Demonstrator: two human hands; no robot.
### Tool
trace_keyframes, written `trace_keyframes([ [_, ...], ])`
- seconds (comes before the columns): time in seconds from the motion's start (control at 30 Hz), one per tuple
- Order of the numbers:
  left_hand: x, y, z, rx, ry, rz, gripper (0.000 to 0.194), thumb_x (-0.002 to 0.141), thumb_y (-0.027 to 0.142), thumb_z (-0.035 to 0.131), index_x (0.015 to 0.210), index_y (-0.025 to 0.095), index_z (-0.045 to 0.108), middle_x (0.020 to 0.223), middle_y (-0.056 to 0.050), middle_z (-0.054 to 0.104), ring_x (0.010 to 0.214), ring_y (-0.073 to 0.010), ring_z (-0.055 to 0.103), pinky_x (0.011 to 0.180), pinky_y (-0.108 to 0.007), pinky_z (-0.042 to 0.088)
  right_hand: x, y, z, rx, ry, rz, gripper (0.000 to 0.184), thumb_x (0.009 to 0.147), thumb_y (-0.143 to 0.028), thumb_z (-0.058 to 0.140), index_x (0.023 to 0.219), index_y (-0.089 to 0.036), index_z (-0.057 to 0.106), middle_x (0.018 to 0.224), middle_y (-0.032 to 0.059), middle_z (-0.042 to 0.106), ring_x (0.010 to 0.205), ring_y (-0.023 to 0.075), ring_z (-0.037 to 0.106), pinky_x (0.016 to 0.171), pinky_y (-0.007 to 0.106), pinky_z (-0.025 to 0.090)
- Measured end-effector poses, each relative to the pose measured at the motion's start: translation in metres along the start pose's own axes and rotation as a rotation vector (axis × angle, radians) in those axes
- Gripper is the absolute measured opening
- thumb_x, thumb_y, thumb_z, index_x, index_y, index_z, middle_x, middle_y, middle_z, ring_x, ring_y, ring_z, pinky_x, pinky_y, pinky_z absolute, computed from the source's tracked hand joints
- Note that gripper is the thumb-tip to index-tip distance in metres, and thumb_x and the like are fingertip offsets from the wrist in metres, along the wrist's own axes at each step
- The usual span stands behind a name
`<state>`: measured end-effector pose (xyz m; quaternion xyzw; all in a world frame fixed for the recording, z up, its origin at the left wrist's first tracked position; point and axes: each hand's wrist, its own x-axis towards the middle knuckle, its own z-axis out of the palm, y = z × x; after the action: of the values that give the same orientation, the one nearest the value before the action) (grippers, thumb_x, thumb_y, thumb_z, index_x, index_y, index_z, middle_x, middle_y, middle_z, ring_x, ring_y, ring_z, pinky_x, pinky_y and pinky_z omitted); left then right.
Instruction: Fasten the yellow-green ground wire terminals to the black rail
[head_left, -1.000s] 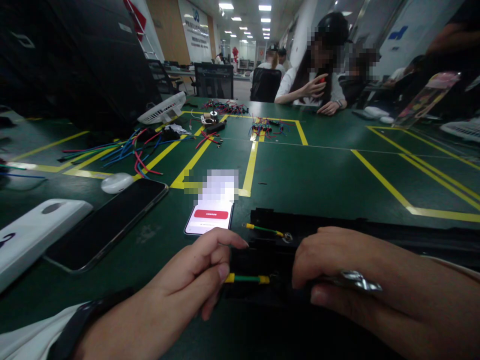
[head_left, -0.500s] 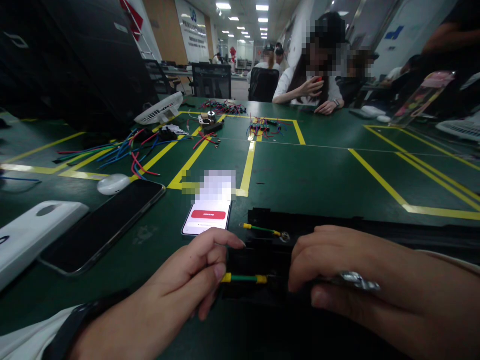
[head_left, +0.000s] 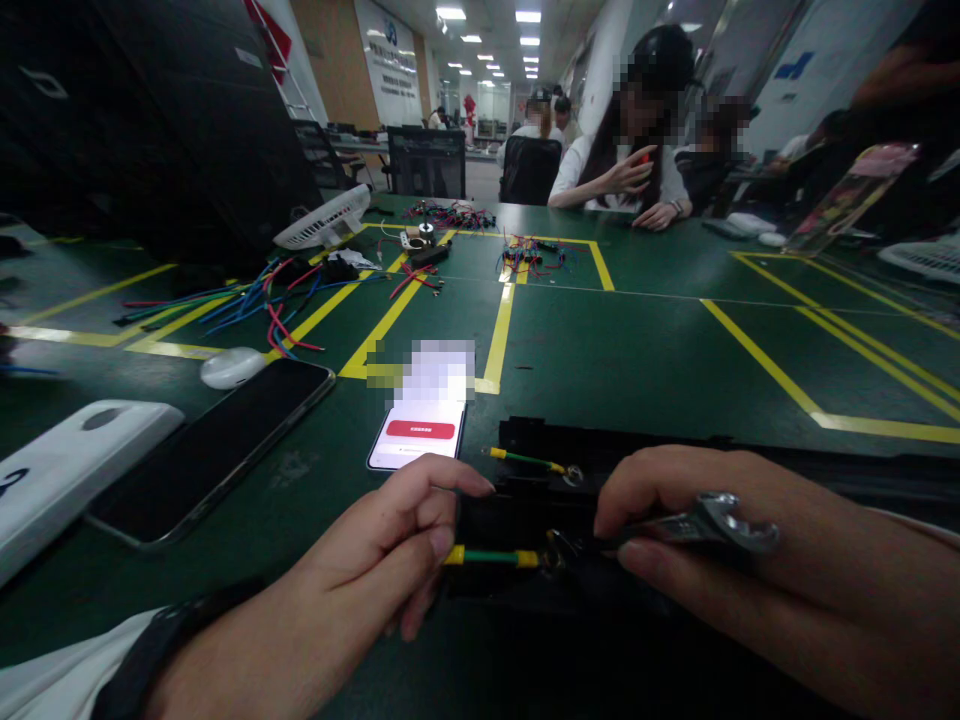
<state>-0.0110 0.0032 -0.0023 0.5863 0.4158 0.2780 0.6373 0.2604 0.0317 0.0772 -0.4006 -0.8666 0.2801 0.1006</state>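
My left hand (head_left: 382,550) is closed in a pinch, thumb and fingers on the yellow end of a short green wire (head_left: 491,557); its index finger rests along the black part's edge. The wire's other end reaches a metal fastener (head_left: 553,562) on the black housing (head_left: 645,445). My right hand (head_left: 795,590) grips a silver wrench (head_left: 716,522), open jaw pointing right, its other end at or near that fastener. A second green wire (head_left: 527,461) with yellow ends lies behind, joined at a round metal fastener (head_left: 573,475).
A lit phone (head_left: 420,452), a dark phone (head_left: 217,450) and a white device (head_left: 82,470) lie to the left. Loose coloured wires (head_left: 277,300) and small wired parts (head_left: 532,256) spread farther back. Across the table sits a person (head_left: 652,170).
My right hand has turned and shifted slightly right, bringing more of the wrench and the near fastener into sight. My left hand keeps its pinch on the wire.
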Motion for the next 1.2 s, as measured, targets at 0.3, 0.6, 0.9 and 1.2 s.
trace_keyframes([
  [0.3,0.000,-0.001,0.000,0.023,-0.001,0.018,0.030,0.104,0.020,0.033,0.126,0.037,0.044,0.078,0.006,0.044,0.058,-0.0067,0.048,0.052,-0.016,0.039,-0.005,-0.001,0.008,-0.055,0.146,0.006,0.005,0.086,-0.027,0.064,0.088,-0.031,0.061,0.068,-0.0092,0.067,0.057,0.0121,0.063,0.047,0.021,0.045],
  [0.6,0.002,-0.002,0.000,0.033,-0.002,0.016,0.029,0.104,0.020,0.032,0.125,0.037,0.044,0.077,0.006,0.045,0.057,-0.0062,0.048,0.052,-0.015,0.039,-0.004,-0.002,0.019,-0.060,0.156,-0.085,0.018,0.078,-0.018,0.072,0.084,-0.030,0.061,0.071,-0.0094,0.067,0.066,0.0130,0.064,0.048,0.020,0.043],
  [0.9,0.001,-0.001,0.000,0.003,0.004,0.020,0.029,0.103,0.020,0.033,0.124,0.037,0.045,0.077,0.007,0.044,0.057,-0.0062,0.048,0.052,-0.015,0.040,-0.005,0.002,0.022,-0.043,0.176,-0.107,0.018,0.079,-0.019,0.072,0.085,-0.030,0.059,0.073,-0.0095,0.065,0.065,0.0126,0.063,0.051,0.021,0.044],
  [1.2,0.001,-0.001,0.000,0.037,0.006,0.011,0.029,0.104,0.020,0.033,0.125,0.038,0.044,0.076,0.007,0.044,0.057,-0.0063,0.048,0.052,-0.015,0.039,-0.002,-0.003,0.023,-0.056,0.162,-0.108,0.017,0.079,-0.018,0.071,0.081,-0.028,0.058,0.072,-0.0084,0.064,0.065,0.0131,0.061,0.052,0.022,0.043],
])
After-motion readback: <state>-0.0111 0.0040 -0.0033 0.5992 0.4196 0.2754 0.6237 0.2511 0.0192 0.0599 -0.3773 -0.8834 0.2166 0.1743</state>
